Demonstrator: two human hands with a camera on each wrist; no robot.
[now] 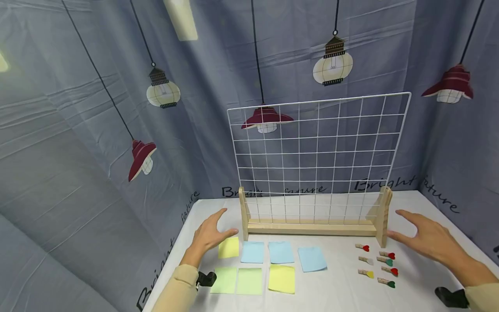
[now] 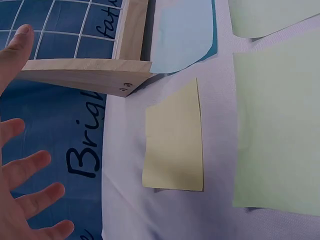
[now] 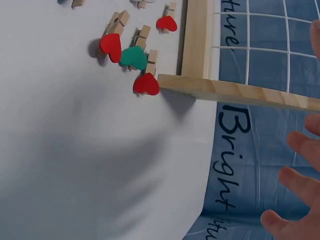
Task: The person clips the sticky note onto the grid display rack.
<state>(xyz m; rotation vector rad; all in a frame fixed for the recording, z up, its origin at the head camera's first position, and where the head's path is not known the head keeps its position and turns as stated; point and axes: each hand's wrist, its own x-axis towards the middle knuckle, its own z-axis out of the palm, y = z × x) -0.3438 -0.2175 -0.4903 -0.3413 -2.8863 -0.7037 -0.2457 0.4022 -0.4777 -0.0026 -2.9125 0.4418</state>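
A white wire grid panel [image 1: 327, 149] stands upright in a wooden base [image 1: 312, 227] at the back of the table. My left hand [image 1: 208, 234] is held beside the base's left end, fingers spread and holding nothing. At the right end, my right hand [image 1: 429, 238] is likewise spread, with nothing in it. Each thumb points toward the nearer wooden foot; in the head view I cannot tell whether either touches. The left wrist view shows the left hand's fingers [image 2: 35, 167] apart, and the right wrist view shows the right hand's fingers [image 3: 300, 182] the same way.
Blue sticky notes [image 1: 281, 252], yellow notes [image 1: 282, 279] and green notes [image 1: 250, 281] lie in front of the base. Several small clothespins with coloured hearts, among them a red-heart clothespin [image 1: 390, 271], lie at front right. A patterned curtain [image 1: 187, 143] hangs around the white table [image 1: 331, 294].
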